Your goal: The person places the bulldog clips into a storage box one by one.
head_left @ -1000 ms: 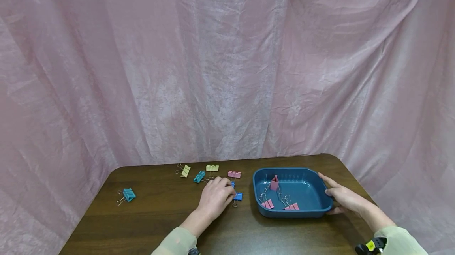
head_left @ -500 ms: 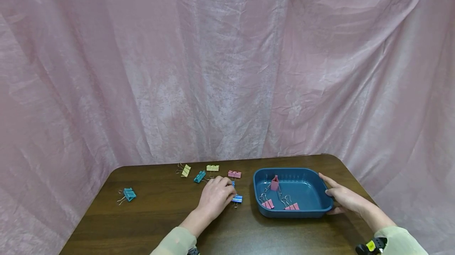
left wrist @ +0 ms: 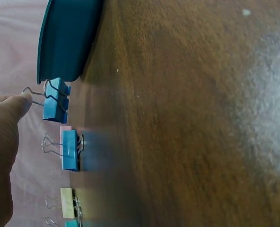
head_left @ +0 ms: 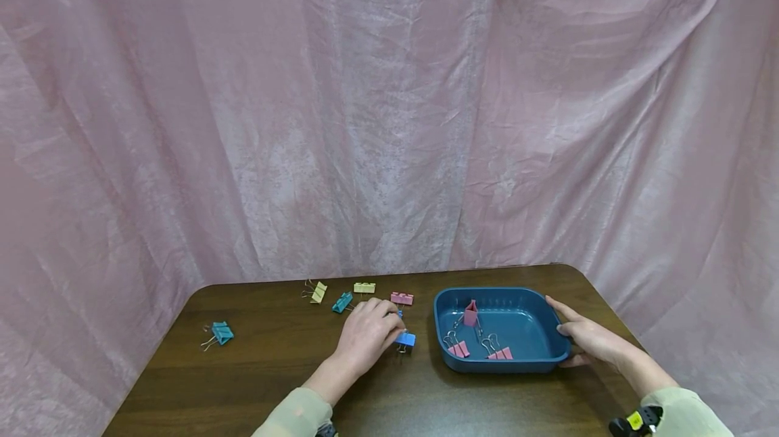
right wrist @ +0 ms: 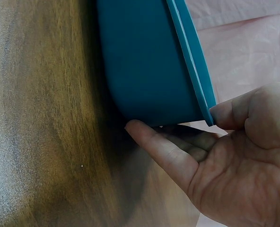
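My left hand point(head_left: 368, 334) pinches a wire handle of a blue binder clip point(left wrist: 54, 100), which shows raised off the table in the left wrist view. Just behind it, a second blue binder clip point(left wrist: 70, 150) stands on the table, partly hidden by the fingers in the head view. At the right, my right hand point(head_left: 589, 338) holds the end of a dark blue tray point(head_left: 529, 329), thumb at the rim and the other fingers against the outer wall. Inside the tray lie pink binder clips point(head_left: 470, 314), toward its left side.
Behind the left hand are a pink clip point(head_left: 402, 298), two yellow clips point(head_left: 364, 287) and a teal clip point(head_left: 342, 302). Another teal clip point(head_left: 222, 333) lies far left on the brown table point(head_left: 243, 383). A pink curtain point(head_left: 377, 119) hangs along the table's back edge.
The pinched blue binder clip has tipped and come up slightly, and the left hand has risen a little with it. The right hand and the tray stay where they were.
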{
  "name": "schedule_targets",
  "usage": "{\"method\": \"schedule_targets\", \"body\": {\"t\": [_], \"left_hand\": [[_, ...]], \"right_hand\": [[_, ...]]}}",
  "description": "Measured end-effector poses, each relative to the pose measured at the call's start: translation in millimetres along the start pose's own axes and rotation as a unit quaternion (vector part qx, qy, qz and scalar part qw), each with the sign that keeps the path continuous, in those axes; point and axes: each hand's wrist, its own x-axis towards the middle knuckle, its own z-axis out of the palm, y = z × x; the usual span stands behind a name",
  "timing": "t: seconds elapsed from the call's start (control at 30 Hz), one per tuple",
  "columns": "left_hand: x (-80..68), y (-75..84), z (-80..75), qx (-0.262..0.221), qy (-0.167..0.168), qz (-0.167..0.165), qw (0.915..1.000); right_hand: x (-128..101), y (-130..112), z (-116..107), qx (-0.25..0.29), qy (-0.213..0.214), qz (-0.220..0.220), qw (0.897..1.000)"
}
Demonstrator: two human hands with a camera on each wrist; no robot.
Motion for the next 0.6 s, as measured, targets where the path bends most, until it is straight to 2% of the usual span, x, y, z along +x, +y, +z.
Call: {"method": "schedule_targets", "body": {"t": [0.6], "left_hand": [[4.4, -3.8, -14.3, -0.015, 0.054, 0.027, 0.9981]], "right_hand": [[0.7, 0.3, -0.3, -0.006, 0.007, 0.006, 1.0]]}}
